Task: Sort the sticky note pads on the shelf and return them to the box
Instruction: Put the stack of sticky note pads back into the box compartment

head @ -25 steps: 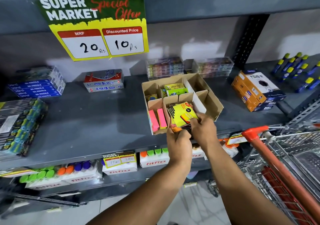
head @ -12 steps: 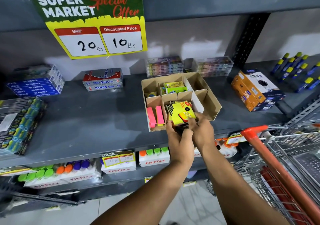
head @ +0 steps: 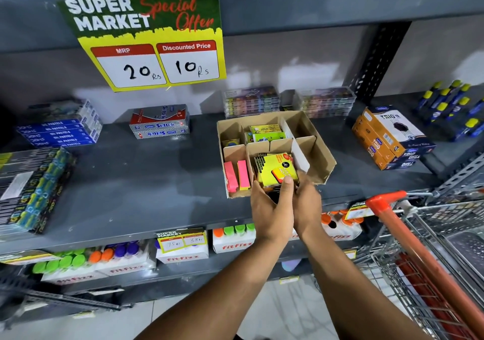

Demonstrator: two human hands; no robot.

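A brown cardboard box (head: 323, 154) with dividers stands on the grey shelf (head: 146, 182). Both of my hands hold a stack of yellow sticky note pads (head: 275, 168) in the box's front middle compartment. My left hand (head: 271, 208) grips the stack from below, its thumb on the top pad. My right hand (head: 306, 203) presses against the stack's right side. Two pink pads (head: 237, 174) lie in the front left compartment. Green and yellow pads (head: 265, 133) fill a back compartment.
A red-handled shopping cart (head: 419, 248) stands at the lower right. Orange Trio boxes (head: 387, 138) sit right of the cardboard box, Softek boxes (head: 160, 125) and blue pastel boxes (head: 57, 130) to its left. A price sign (head: 149, 38) hangs above. Bottles (head: 86, 258) fill the lower shelf.
Both hands have pushed the yellow stack a little further into the front middle compartment. The camera view has shifted slightly.
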